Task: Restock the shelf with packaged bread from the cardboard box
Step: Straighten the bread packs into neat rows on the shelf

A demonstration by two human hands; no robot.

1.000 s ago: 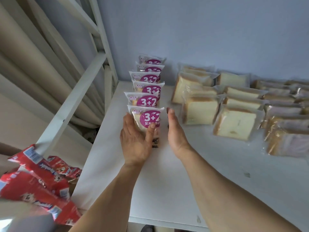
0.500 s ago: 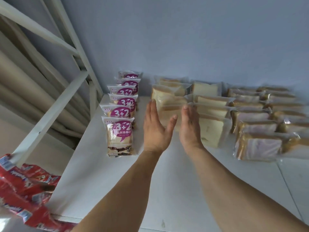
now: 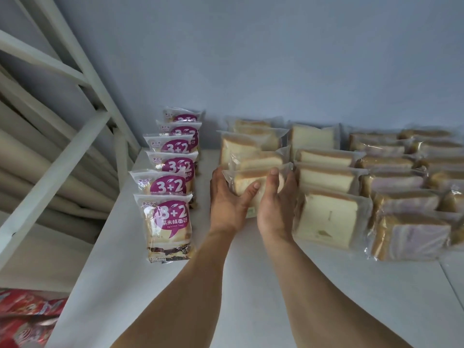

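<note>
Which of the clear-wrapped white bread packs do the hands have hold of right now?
The front pack of the row beside the purple 3+2 packs. The left hand and right hand grip its two sides; no other pack is touched.

Glossy clear plastic wrappers on the sliced bread packs; printed, shiny film on the "3+2" packs; shelf board — smooth, matt white, probably painted metal.

Both hands cover the lower half of the front clear-wrapped toast pack; red snack packets are cut off at the picture's bottom-left corner.
</note>
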